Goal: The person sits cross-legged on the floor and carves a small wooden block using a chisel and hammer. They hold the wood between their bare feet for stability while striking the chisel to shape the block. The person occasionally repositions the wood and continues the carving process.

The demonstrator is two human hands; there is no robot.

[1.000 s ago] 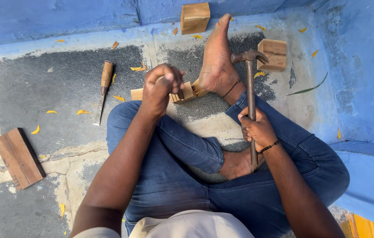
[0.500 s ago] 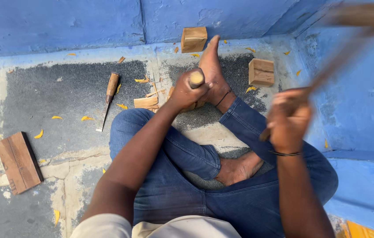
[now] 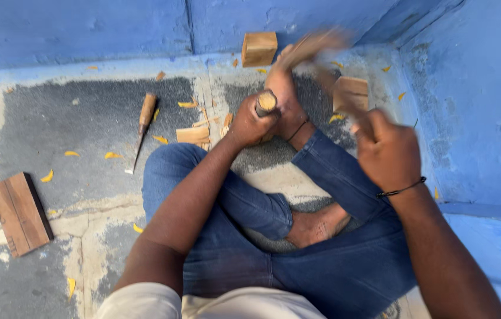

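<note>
Left hand [image 3: 251, 123] fisted around a chisel [image 3: 266, 102]; right hand [image 3: 387, 152] grips a motion-blurred hammer [image 3: 320, 52].

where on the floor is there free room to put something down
The grey floor between the spare chisel and the dark plank is bare except for yellow flakes. It is crowded around the left hand, foot and wood blocks.

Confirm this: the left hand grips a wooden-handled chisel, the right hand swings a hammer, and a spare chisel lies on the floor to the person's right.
Wrong side. The head view shows the spare chisel on the floor to the person's left. The left hand does grip a wooden-handled chisel, and the right hand swings the blurred hammer.
</note>
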